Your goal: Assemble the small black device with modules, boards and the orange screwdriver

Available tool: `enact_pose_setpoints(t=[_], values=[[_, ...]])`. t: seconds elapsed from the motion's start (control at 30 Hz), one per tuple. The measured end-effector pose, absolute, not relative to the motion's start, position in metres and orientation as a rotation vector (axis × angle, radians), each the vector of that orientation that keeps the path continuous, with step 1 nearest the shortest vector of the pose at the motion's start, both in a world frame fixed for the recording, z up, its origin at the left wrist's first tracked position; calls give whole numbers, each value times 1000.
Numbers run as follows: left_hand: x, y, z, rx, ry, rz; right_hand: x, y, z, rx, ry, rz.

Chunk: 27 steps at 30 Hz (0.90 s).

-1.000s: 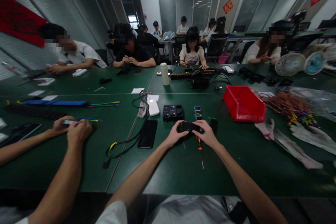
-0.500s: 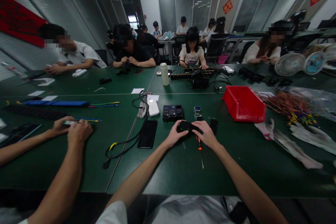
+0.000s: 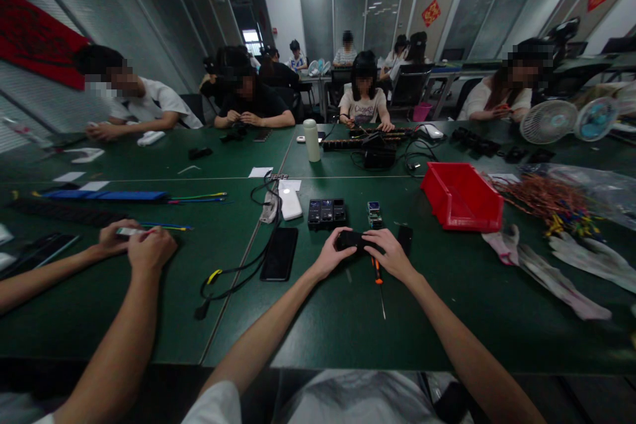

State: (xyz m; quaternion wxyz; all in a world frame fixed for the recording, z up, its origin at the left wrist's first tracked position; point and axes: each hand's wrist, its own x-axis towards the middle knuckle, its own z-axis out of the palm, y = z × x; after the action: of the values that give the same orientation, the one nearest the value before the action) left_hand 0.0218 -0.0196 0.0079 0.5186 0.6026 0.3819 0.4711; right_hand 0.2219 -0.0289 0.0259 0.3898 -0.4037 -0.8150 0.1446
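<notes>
Between my two hands is a small black box-shaped housing [image 3: 352, 239], held just above the green table. My left hand [image 3: 332, 254] is closed on its left end, and my right hand [image 3: 388, 252] grips the right end with thumb and fingers. Under my right hand lies a screwdriver [image 3: 378, 276] with an orange and black handle, its shaft towards me. Just beyond my hands sit a black three-part module [image 3: 326, 213] and a small circuit board part [image 3: 374, 212]. A flat black piece [image 3: 405, 238] lies to the right, partly behind my right hand.
Left of my hands lie a black phone [image 3: 279, 254], a white power bank [image 3: 290, 201] and a black cable [image 3: 233, 271]. A red bin [image 3: 462, 197], gloves [image 3: 551, 278] and bundled wires [image 3: 551, 199] are on the right. A co-worker's hands [image 3: 136, 242] work at the left. A bottle [image 3: 311, 140] stands ahead.
My hands and the black housing stay almost in place, with only a slight shift of the housing. The co-worker's hands on the left have moved slightly.
</notes>
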Motion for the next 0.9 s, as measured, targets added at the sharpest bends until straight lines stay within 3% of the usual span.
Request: enact_pose_setpoints(t=[0.9], values=[[18,-20,15,1658,970,1092,222,-30,26,-1022,-2086,363]])
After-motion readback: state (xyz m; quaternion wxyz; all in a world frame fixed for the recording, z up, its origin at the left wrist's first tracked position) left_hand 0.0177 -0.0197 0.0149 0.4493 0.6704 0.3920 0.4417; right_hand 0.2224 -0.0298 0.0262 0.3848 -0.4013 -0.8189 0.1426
